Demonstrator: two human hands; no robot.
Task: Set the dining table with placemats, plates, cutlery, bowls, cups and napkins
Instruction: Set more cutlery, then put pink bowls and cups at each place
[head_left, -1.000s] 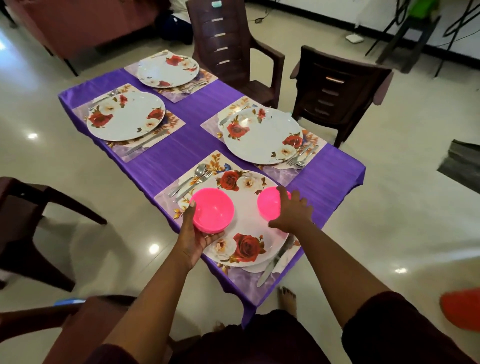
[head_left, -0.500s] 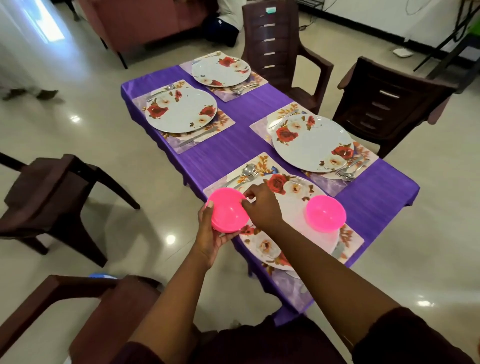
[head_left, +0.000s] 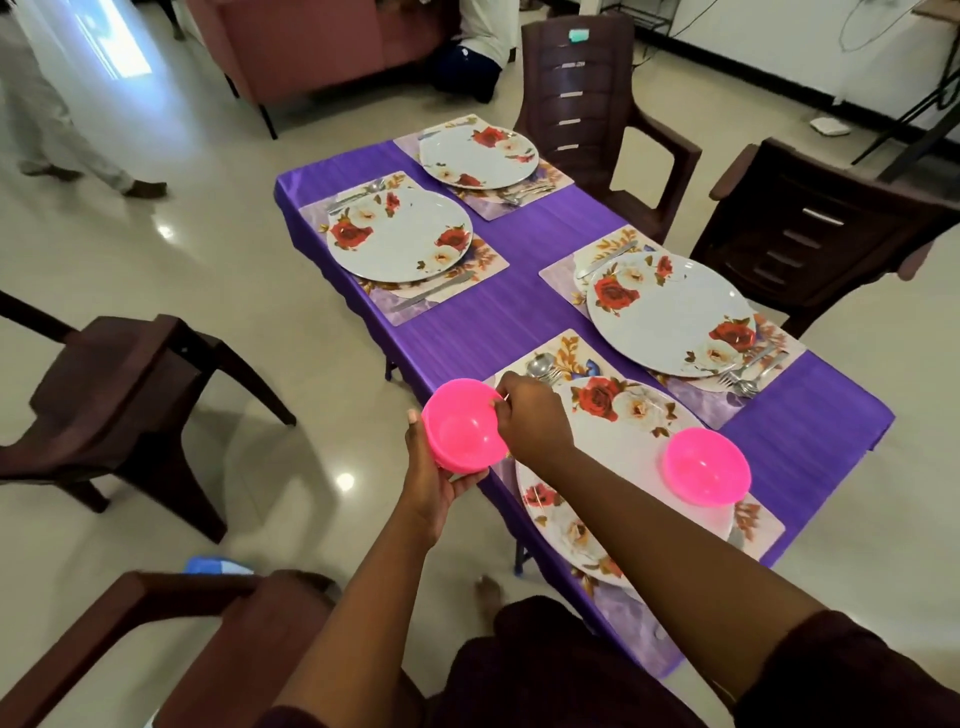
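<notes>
One pink bowl (head_left: 706, 466) unmoved on plate (head_left: 618, 447); both grips stay on bowl stack (head_left: 462, 431): left grip (head_left: 436, 480) beneath, right grip (head_left: 530, 418) pinching rim.

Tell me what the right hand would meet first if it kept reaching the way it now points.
The right hand points left, toward the stack of pink bowls held by the left hand. Its fingertips are already at the stack's near rim, so that rim comes first.

Brown chairs: two far right (head_left: 587, 98) (head_left: 821, 228), two near left (head_left: 119, 395) (head_left: 156, 639). A sofa (head_left: 322, 47) stands far, and a person walks far left (head_left: 47, 109).
</notes>
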